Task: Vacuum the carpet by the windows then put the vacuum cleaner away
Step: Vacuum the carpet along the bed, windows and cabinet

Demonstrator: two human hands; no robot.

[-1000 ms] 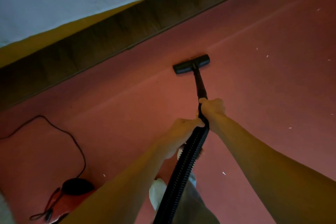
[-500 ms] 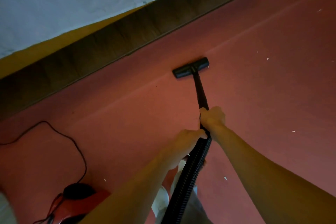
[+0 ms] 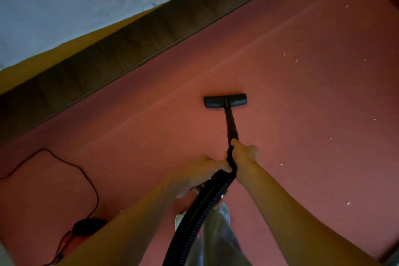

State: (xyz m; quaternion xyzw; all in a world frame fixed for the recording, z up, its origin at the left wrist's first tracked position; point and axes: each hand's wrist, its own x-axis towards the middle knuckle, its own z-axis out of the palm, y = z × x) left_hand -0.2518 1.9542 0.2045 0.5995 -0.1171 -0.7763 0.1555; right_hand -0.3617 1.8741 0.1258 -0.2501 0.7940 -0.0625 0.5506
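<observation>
We're looking down on the red carpet, which is filling most of the view. At the far left a floral bedsheet is hanging over a dark wooden bed side that is running along the carpet's far edge. The black ribbed hose is rising from the near edge up to both hands. At the near left we're seeing the vacuum cleaner body, partly hidden behind the left forearm, with its black cord looping across the carpet towards the left edge. The wand is reaching away from us to the floor head, which is lying flat on the carpet, well apart from the bed. The left hand is curling around the top of the hose; the right hand, just beyond it, is gripping the handle end of the wand. White specks are lying scattered on the carpet to the right.
</observation>
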